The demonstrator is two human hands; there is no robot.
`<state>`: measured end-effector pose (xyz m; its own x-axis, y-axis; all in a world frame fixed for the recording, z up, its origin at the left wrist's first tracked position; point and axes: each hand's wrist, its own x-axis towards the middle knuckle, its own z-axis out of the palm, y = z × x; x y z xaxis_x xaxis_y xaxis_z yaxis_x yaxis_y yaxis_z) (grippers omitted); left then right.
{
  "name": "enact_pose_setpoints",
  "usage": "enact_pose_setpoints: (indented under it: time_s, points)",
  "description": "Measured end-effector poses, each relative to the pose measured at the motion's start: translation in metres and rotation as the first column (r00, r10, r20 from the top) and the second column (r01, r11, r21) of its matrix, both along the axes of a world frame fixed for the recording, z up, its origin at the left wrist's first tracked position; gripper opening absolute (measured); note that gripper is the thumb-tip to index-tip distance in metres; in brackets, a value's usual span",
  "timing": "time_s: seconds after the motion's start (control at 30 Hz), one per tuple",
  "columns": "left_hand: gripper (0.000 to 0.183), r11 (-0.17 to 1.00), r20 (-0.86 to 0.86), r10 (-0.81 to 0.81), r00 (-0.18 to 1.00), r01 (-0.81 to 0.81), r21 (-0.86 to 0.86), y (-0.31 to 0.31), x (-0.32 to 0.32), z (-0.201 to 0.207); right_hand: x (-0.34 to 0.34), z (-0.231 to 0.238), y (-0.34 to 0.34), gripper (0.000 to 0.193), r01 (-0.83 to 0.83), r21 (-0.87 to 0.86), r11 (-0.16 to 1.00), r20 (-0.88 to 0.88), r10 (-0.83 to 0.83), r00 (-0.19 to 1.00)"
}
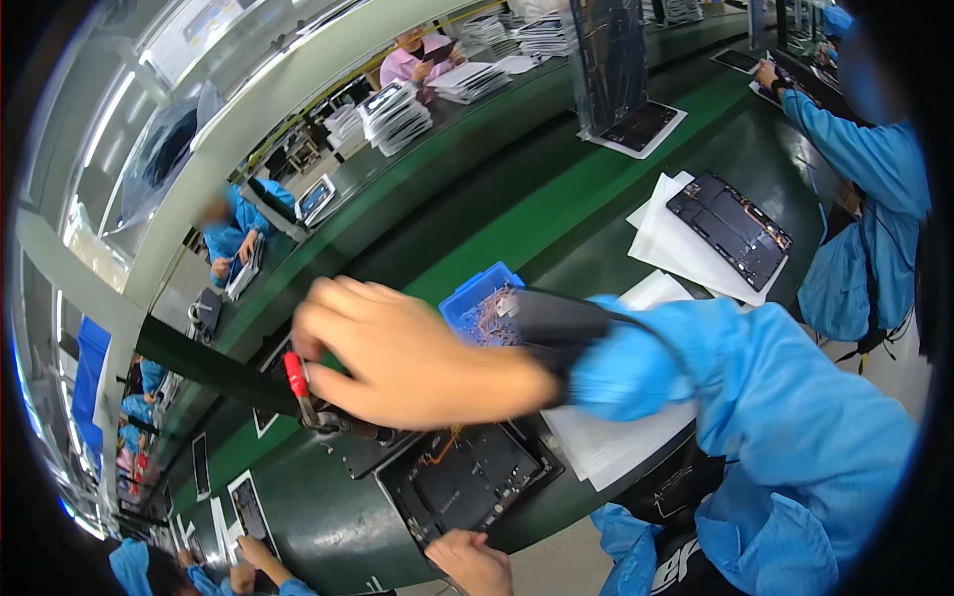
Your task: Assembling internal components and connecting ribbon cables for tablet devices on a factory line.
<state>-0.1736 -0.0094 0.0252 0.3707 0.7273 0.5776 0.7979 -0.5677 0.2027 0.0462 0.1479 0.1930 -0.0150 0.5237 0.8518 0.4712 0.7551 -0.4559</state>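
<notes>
My right hand (397,358) reaches leftward across the bench in a blue sleeve with a black wrist cover. It is somewhat blurred, its thumb and fingers closed around the red handle of a toggle clamp (296,375). The clamp's metal body stands on a dark fixture by the far left corner of an opened tablet (462,479). Black inner parts and a small orange cable show in the tablet, which lies flat. At its near edge, my left hand (471,562) grips the rim with bent fingers; part of that hand is cut off below.
A blue bin (482,301) of small wired parts stands behind my right wrist. White sheets (621,437) lie right of the tablet, and another opened tablet (730,230) rests on sheets farther right. A green conveyor belt (517,233) runs behind. Co-workers sit on both sides.
</notes>
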Motion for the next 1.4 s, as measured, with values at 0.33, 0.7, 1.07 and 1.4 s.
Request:
enact_pose_setpoints:
  time_s: [0.33,0.7,1.07,1.4]
  points:
    - [0.021,0.851,0.044,-0.436,0.899,0.428,-0.303,-0.057,0.111,-0.018,0.170,-0.109,-0.259,0.034,0.020,-0.946,0.323,-0.068,-0.260,0.963]
    - [0.028,0.771,-0.069,-0.586,0.807,0.528,-0.356,-0.031,0.197,-0.033,0.230,-0.171,-0.265,0.028,0.716,-0.639,0.280,0.430,-0.642,0.635]
    - [0.017,0.803,0.091,-0.516,0.851,0.518,-0.294,-0.040,0.226,-0.021,0.225,-0.154,-0.253,0.020,0.328,-0.830,0.451,-0.047,-0.642,0.765]
    - [0.024,0.801,0.291,-0.598,0.747,0.559,0.215,-0.056,0.204,-0.058,0.278,-0.056,-0.048,0.030,-0.229,-0.453,0.862,0.025,0.269,0.963]
